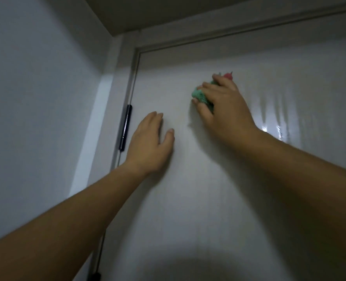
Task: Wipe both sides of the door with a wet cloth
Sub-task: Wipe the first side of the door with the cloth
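Note:
A white door (218, 189) fills most of the view, shut in its frame. My right hand (225, 106) holds a bunched green and red cloth (198, 94) against the upper part of the door, fingers curled over it. Wet, shiny streaks (273, 118) run down the door to the right of that hand. My left hand (149, 145) rests flat on the door lower left, fingers straight, close to the hinge side.
A black hinge (125, 128) sits on the door's left edge, and a second dark fitting (96, 276) shows at the bottom left. The door frame (188, 37) runs above, under the ceiling. A white wall (36, 98) stands to the left.

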The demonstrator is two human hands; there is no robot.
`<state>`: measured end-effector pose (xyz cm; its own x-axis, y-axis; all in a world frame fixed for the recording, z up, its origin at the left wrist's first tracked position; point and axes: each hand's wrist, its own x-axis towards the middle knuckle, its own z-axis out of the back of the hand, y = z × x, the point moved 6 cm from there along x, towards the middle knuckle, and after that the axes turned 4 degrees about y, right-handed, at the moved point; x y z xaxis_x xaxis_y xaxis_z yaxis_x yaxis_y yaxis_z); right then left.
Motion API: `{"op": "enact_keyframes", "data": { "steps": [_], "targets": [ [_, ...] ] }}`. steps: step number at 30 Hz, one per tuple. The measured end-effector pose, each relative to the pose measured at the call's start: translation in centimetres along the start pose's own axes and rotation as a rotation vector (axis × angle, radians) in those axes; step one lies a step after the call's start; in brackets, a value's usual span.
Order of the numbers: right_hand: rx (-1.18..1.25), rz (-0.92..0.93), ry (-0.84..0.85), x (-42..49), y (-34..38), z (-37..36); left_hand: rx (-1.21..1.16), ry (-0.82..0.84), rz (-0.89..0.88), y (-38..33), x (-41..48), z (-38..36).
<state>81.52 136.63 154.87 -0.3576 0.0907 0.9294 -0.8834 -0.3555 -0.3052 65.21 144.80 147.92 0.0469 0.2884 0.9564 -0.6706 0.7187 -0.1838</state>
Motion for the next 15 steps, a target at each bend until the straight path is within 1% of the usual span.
{"op": "enact_keyframes", "data": {
  "steps": [4, 10, 13, 15],
  "targets": [
    [-0.097, 0.049, 0.027, 7.0, 1.6, -3.5, 0.105, 0.007, -0.097, 2.2, 2.5, 0.1],
    [-0.238, 0.139, 0.103, 15.7, 3.7, -8.3, 0.071, -0.062, -0.113, 5.0, 4.7, -0.2],
    [-0.385, 0.109, 0.229, 19.1, 4.1, -10.0, 0.021, -0.087, -0.133, 5.4, 4.9, -0.9],
    [-0.448, 0.150, 0.308, 19.4, 4.4, -11.0, -0.013, -0.099, -0.142, 5.6, 5.0, -1.0]
  ]
}}
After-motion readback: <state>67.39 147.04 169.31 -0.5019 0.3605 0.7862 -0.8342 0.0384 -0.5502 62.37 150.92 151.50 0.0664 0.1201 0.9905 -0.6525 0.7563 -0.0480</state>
